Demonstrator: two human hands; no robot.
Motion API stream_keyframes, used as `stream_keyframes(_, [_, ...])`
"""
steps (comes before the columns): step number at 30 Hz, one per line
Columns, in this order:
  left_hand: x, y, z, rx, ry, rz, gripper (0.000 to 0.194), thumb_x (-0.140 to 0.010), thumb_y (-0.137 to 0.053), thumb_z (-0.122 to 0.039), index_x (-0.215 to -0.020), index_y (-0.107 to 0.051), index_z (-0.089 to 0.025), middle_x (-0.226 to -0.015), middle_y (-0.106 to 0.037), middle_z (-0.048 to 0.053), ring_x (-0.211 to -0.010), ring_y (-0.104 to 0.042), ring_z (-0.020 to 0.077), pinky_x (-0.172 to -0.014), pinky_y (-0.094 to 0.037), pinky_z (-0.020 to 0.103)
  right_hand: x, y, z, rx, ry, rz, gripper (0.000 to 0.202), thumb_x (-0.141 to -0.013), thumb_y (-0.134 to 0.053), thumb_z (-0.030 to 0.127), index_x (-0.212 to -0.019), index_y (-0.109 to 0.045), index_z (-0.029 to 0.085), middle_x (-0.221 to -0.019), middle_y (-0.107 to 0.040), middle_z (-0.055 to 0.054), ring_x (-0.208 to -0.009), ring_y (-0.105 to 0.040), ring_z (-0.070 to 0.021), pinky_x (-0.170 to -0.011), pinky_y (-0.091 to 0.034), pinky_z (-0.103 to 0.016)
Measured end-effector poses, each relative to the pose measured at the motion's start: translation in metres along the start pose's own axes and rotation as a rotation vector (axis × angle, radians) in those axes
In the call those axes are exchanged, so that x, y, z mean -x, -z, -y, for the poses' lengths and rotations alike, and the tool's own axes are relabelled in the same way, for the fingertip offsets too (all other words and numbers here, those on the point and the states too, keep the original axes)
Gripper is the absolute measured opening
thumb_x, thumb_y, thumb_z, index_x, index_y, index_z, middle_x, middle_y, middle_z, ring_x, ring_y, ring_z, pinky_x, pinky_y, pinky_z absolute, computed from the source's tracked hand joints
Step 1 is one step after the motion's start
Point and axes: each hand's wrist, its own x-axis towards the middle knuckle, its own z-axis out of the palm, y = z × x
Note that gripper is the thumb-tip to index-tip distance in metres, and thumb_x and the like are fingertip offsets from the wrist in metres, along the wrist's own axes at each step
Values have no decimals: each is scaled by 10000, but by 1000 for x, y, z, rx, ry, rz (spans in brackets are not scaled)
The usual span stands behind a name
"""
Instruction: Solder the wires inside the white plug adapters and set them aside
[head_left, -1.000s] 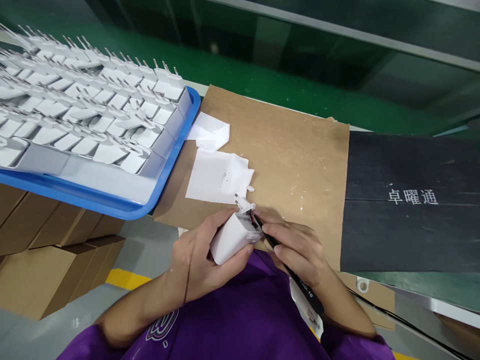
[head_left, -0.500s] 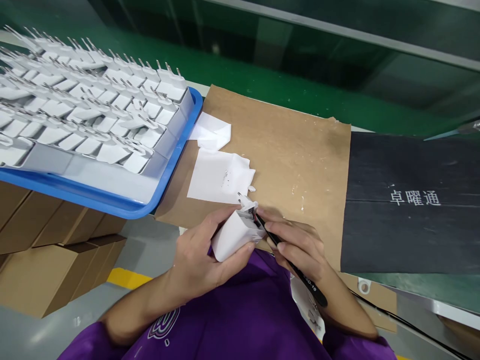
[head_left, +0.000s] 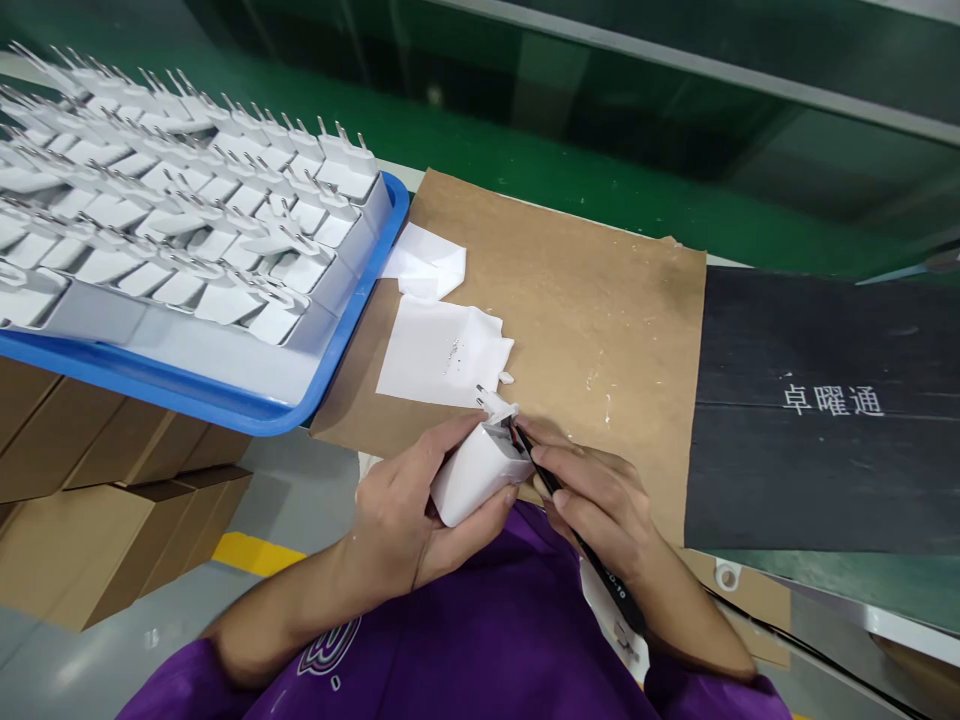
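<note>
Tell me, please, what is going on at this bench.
A person holds a white casing in the left grip, its pronged end piece tilted at the open end. The right grip holds a slim black tool, its tip at that opening. White sheets lie on the brown board; to the left, a blue tray carries rows of white pronged pieces.

head view | from the wearer's head | faces forward, down | close over left hand, right hand
</note>
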Motion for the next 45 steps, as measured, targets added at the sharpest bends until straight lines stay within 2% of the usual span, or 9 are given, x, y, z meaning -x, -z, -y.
stream_keyframes(8, [-1, 2, 4, 20, 10, 25, 424, -845, -627, -344, -1240, -530, -223, -1007, -754, 48, -725, -737, 178, -638, -612, 244, -3, -7, -1, -49, -49, -65, 178, -846, -543, 24, -827, -573, 198, -1054, -736, -86, -1130, -654, -253, -853, -641, -325])
stream_keyframes(12, [-1, 1, 6, 31, 23, 23, 396, -845, -623, -349, -1212, -543, -221, -991, -756, 44, -719, -734, 171, -629, -604, 232, -7, -12, -8, -34, 7, -69, 173, -877, -524, 32, -782, -514, 177, -942, -740, -122, -1071, -678, -264, -803, -645, -294])
stream_keyframes(17, [0, 0, 7, 35, 77, 62, 386, -845, -619, -365, -1197, -561, -219, -1003, -756, 44, -754, -735, 184, -658, -609, 255, -8, -18, -14, 13, 127, -175, 187, -859, -548, 21, -763, -487, 169, -861, -734, -114, -1031, -691, -289, -724, -659, -302])
stream_keyframes(25, [0, -1, 7, 55, 124, 65, 376, -838, -617, -392, -1168, -579, -214, -976, -761, 38, -734, -729, 176, -653, -600, 248, 6, -27, -22, -106, 76, -231, 149, -845, -576, 26, -868, -541, 169, -1044, -733, -119, -1093, -679, -240, -798, -652, -336])
stream_keyframes(29, [-2, -1, 4, 76, 135, 39, 360, -842, -619, -383, -1156, -576, -210, -978, -758, 37, -730, -727, 162, -651, -594, 231, 8, -23, -21, -119, 49, -172, 166, -859, -544, 17, -863, -532, 183, -1077, -716, -117, -1150, -644, -260, -813, -656, -338])
stream_keyframes(35, [0, -2, 6, 133, 117, 41, 382, -836, -635, -361, -1181, -564, -214, -1009, -750, 50, -793, -733, 182, -668, -603, 253, 5, -18, -9, -158, 38, -257, 237, -830, -545, -45, -894, -508, 180, -1139, -663, -92, -1192, -621, -294, -894, -638, -468])
stream_keyframes(40, [0, 6, 22, 125, 174, 115, 404, -846, -629, -371, -1205, -548, -206, -1038, -739, 57, -827, -722, 185, -687, -587, 255, 13, -11, -9, -229, -58, -235, 245, -827, -531, -48, -920, -521, 179, -1165, -669, -106, -1128, -664, -272, -885, -643, -442])
stream_keyframes(43, [-9, 19, 42, -5, 182, 137, 401, -859, -623, -381, -1212, -554, -205, -1007, -735, 52, -769, -706, 170, -637, -557, 232, 13, -4, -12, -180, -81, -354, 292, -779, -581, -66, -897, -519, 194, -1123, -693, -82, -1020, -714, -233, -841, -661, -390])
stream_keyframes(45, [-19, 28, 58, -142, 93, 131, 395, -868, -625, -388, -1215, -566, -210, -995, -728, 56, -737, -690, 165, -619, -539, 229, 9, 0, -16, -136, -108, -432, 317, -749, -622, -69, -899, -525, 192, -1044, -707, -65, -931, -736, -214, -793, -671, -366])
